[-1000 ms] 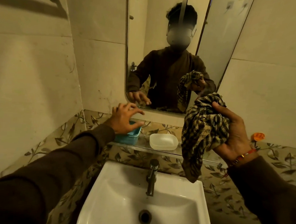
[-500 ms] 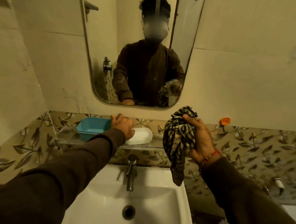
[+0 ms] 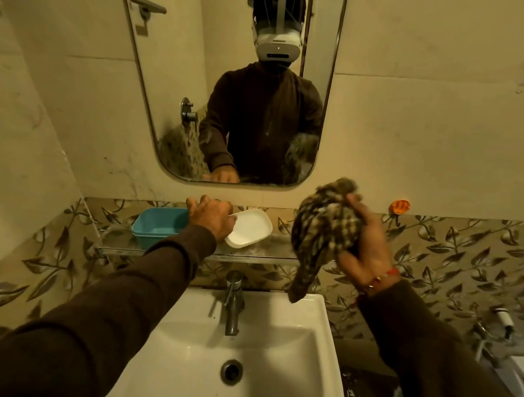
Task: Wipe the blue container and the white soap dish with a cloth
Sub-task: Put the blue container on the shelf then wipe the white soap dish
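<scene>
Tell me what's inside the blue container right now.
The blue container looks empty where its floor shows. The left hand, gripping the white soap dish, covers its right end.

The left hand [image 3: 212, 218] grips the white soap dish [image 3: 250, 228], apparently tilted, on the glass shelf [image 3: 270, 253] beside the blue container [image 3: 157, 227]; the right hand [image 3: 366, 249] bunches a checked cloth [image 3: 322, 232] above the sink [image 3: 277, 351].

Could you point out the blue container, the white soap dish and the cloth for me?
blue container [image 3: 154, 224], head view, on its inner left wall.
white soap dish [image 3: 250, 228], head view, on its inner floor.
cloth [image 3: 322, 232], head view, on the bunched checked middle.
</scene>
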